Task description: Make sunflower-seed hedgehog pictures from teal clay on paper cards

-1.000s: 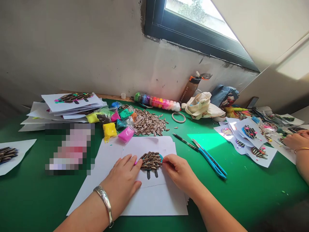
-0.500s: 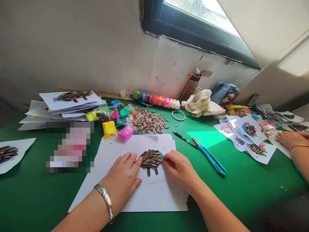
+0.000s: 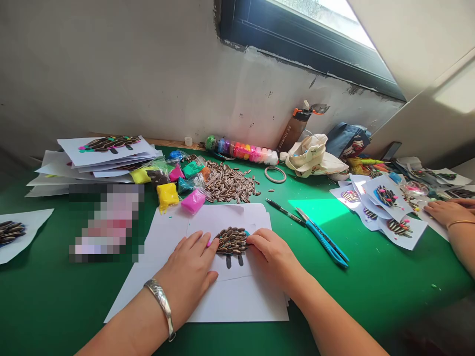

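Left hand [image 3: 189,269] flat, open, pins paper [image 3: 237,296]; right hand [image 3: 272,254] fingertips pinched narrow, pressing seed figure [image 3: 232,241] edge.

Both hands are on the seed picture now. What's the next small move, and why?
Probably press the seeds at the right edge down with the right hand, while the left hand holds the sheet flat. The right fingertips already rest on that edge of the seed picture, the left palm lies on the paper beside it, and neither hand shows a loose seed.
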`<action>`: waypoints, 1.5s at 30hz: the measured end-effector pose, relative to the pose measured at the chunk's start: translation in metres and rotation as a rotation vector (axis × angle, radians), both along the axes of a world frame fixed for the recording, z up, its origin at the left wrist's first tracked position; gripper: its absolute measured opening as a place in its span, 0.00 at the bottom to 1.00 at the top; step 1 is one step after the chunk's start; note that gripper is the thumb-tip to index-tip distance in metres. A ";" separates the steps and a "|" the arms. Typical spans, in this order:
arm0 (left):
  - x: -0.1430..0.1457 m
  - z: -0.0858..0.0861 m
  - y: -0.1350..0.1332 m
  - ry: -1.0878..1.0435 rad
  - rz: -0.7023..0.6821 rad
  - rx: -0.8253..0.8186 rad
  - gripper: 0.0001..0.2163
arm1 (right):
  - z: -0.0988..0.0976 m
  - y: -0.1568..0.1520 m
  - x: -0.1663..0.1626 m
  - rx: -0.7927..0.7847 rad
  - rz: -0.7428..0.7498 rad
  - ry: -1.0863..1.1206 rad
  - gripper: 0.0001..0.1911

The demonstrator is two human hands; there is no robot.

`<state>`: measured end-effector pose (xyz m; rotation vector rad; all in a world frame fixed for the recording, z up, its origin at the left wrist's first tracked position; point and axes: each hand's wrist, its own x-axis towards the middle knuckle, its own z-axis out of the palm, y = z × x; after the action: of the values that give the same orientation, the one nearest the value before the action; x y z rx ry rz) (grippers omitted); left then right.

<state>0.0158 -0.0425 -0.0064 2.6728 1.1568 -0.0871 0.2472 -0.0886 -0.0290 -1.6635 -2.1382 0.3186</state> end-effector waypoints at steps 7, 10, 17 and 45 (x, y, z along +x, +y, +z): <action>0.003 0.010 0.001 0.047 0.006 -0.051 0.24 | 0.001 0.000 -0.002 -0.017 0.015 -0.004 0.13; 0.002 0.010 0.000 0.056 0.006 -0.054 0.24 | 0.002 0.001 -0.003 -0.031 0.022 0.002 0.13; 0.003 0.011 0.001 0.067 0.007 -0.061 0.25 | 0.000 0.002 -0.002 -0.028 0.030 0.059 0.13; 0.001 0.008 0.003 -0.014 -0.003 -0.049 0.24 | -0.001 0.005 0.005 -0.039 -0.147 0.264 0.09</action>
<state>0.0172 -0.0396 0.0019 2.6285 1.1315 -0.0957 0.2526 -0.0840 -0.0299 -1.6852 -1.8188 0.5079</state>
